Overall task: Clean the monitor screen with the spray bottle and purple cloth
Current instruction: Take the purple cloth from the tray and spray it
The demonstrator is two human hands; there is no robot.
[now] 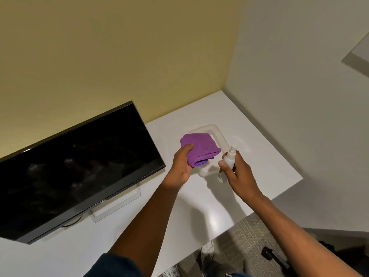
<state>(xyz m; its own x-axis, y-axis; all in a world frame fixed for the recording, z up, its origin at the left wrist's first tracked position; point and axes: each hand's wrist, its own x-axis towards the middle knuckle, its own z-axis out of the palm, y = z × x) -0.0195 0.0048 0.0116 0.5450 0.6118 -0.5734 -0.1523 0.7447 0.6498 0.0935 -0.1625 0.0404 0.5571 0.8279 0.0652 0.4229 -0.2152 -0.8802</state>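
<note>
A black monitor point(75, 168) with a dark, smudged screen stands at the left of the white desk point(265, 156). My left hand point(180, 164) holds a folded purple cloth point(201, 147) above the desk, thumb on top of it. My right hand point(237, 172) grips a small white spray bottle point(229, 157) just right of the cloth, nozzle pointing up and toward it.
A white tray point(216, 134) lies on the desk under the cloth and bottle. The monitor's clear stand base point(117, 204) sits in front of the screen. Walls close the desk at the back and right. A chair part point(273, 254) and carpet lie below the desk edge.
</note>
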